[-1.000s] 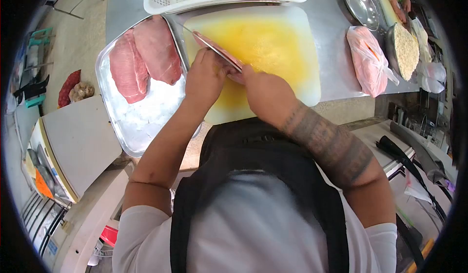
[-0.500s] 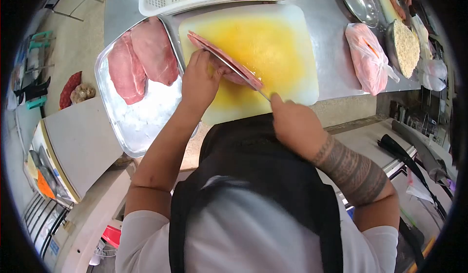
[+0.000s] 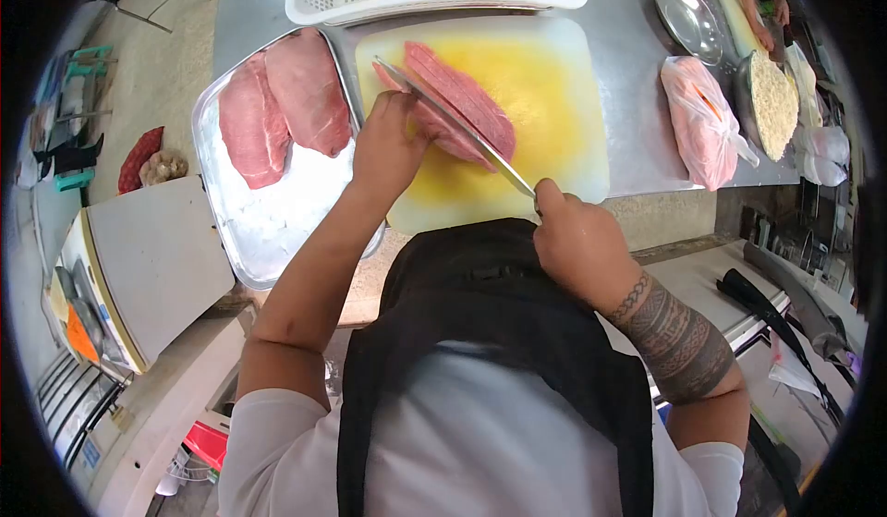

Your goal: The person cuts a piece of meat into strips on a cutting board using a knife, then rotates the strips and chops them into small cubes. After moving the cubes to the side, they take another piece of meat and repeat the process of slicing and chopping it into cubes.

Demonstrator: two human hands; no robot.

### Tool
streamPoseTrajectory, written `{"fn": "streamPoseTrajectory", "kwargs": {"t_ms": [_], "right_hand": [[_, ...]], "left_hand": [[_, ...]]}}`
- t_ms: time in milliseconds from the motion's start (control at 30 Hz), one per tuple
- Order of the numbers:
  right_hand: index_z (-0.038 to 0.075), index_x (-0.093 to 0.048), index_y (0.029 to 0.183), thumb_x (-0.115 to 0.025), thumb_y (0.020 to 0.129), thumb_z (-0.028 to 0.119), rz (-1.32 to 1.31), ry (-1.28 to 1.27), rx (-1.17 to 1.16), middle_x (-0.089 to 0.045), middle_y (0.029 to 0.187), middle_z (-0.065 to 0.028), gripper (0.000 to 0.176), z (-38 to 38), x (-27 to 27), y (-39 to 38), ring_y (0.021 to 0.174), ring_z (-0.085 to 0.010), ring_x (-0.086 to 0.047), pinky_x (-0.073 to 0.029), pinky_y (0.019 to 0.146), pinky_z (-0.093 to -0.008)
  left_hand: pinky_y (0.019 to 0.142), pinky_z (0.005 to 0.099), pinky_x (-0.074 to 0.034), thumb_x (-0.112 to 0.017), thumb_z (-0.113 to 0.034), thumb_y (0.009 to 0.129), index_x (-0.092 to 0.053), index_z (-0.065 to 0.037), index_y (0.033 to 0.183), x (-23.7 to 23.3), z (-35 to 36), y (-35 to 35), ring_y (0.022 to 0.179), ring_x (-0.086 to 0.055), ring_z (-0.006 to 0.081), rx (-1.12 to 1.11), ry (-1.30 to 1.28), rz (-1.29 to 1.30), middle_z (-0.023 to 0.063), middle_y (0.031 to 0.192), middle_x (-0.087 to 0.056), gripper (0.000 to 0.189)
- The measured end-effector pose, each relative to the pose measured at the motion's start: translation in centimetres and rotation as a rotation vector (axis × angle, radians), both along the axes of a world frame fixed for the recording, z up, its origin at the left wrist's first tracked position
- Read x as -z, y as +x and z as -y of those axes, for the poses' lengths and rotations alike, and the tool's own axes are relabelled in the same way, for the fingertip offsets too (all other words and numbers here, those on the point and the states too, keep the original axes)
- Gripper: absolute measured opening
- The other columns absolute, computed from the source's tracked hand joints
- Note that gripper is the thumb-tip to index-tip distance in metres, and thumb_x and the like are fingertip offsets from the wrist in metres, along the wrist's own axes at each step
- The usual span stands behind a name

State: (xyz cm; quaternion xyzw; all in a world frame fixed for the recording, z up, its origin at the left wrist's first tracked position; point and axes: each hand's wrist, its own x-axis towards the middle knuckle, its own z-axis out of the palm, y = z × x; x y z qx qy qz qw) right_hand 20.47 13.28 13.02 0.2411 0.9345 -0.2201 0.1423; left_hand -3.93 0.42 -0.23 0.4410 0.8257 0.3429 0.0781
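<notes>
A slab of raw pink meat [image 3: 450, 140] lies on the yellow-stained white cutting board [image 3: 565, 120]. My left hand [image 3: 388, 143] presses on the slab's left side with bent fingers. My right hand [image 3: 582, 242] is closed around the handle of a long knife [image 3: 505, 168], which hides most of that handle. The blade runs diagonally across the meat, its tip toward the upper left. Against the blade's far side a flat slice of meat [image 3: 469, 97] rests on the board.
Left of the board, a metal tray [image 3: 268, 254] holds two large meat pieces [image 3: 309, 92]. A white basket [image 3: 323, 7] of diced meat stands behind. On the right are a tied plastic bag [image 3: 698, 124], a metal bowl [image 3: 688, 20], a bowl of pale shreds [image 3: 771, 101] and another person's hands [image 3: 765, 27].
A slice that stood thin along the blade has fallen over to the right and now lies flat. My right hand and the knife have shifted slightly right and down.
</notes>
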Motion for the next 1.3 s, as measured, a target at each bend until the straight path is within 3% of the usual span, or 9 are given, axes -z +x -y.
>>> {"fn": "streamPoseTrajectory", "kwargs": {"t_ms": [467,667,767,1000,1067,1233,1300], "right_hand": [[0.0,-0.054,0.108,-0.056,0.094,0.004,-0.052,-0.075,-0.078,-0.071,0.077,-0.0235,0.015,-0.4,0.9,-7.2,0.075,-0.0438,-0.073,-0.058,0.068,-0.0535],[0.001,-0.055,0.109,-0.057,0.095,0.006,-0.203,-0.08,-0.067,-0.072,0.082,-0.0242,0.014,0.4,7.0,-11.1,0.078,-0.0436,-0.074,-0.058,0.069,-0.0545],[0.002,-0.056,0.11,-0.057,0.096,0.007,-0.122,-0.093,-0.053,-0.073,0.084,-0.0235,0.015,0.4,7.3,-12.4,0.08,-0.0421,-0.075,-0.059,0.071,-0.0543],[0.003,-0.056,0.11,-0.055,0.095,0.007,0.103,-0.022,-0.059,-0.071,0.081,-0.022,0.015,0.6,-1.6,-6.2,0.076,-0.0417,-0.073,-0.059,0.069,-0.0525],[0.003,-0.055,0.11,-0.054,0.096,0.007,0.204,0.004,-0.047,-0.071,0.081,-0.0215,0.015,0.7,-0.8,-4.9,0.076,-0.0416,-0.073,-0.059,0.068,-0.0523],[0.002,-0.055,0.111,-0.053,0.097,0.007,-0.05,0.007,-0.067,-0.071,0.083,-0.0211,0.015,0.7,7.9,-8.1,0.076,-0.0414,-0.073,-0.06,0.069,-0.0526],[0.002,-0.055,0.111,-0.053,0.097,0.008,-0.077,0.012,-0.067,-0.071,0.083,-0.0213,0.015,0.9,8.3,-8.4,0.076,-0.0413,-0.073,-0.06,0.069,-0.0526]], "left_hand": [[0.09,0.0498,-0.057,-0.081,-0.008,0.081,-0.062,0.002,0.12,0.5,0.0,0.4,0.109,-0.066,0.0428,0.0,0.031,0.068,0.0205,0.12,-0.064,0.045],[0.089,0.0497,-0.055,-0.086,-0.012,0.081,-0.063,-0.001,0.118,0.6,0.2,0.3,0.109,-0.064,0.0434,-0.004,0.023,0.072,0.0206,0.117,-0.064,0.046],[0.089,0.0494,-0.055,-0.084,-0.014,0.083,-0.061,0.002,0.118,1.2,0.3,0.4,0.105,-0.064,0.0429,-0.007,0.089,0.01,0.0201,0.115,-0.063,0.045],[0.09,0.0495,-0.055,-0.083,-0.012,0.084,-0.06,0.001,0.119,-0.4,-0.4,0.7,0.108,-0.064,0.043,-0.008,0.009,0.042,0.02,0.118,-0.063,0.044],[0.09,0.05,-0.054,-0.085,-0.013,0.082,-0.06,0.0,0.122,0.4,-0.2,0.8,0.111,-0.062,0.0436,-0.039,0.0,0.064,0.0208,0.118,-0.063,0.05],[0.092,0.0492,-0.054,-0.083,-0.013,0.084,-0.06,0.001,0.12,0.6,0.1,0.5,0.111,-0.063,0.0435,-0.042,0.024,0.071,0.0202,0.12,-0.063,0.045],[0.092,0.0496,-0.054,-0.082,-0.012,0.084,-0.06,0.001,0.118,0.5,0.2,0.3,0.111,-0.063,0.0436,-0.042,0.033,0.054,0.0202,0.121,-0.063,0.042]]}}
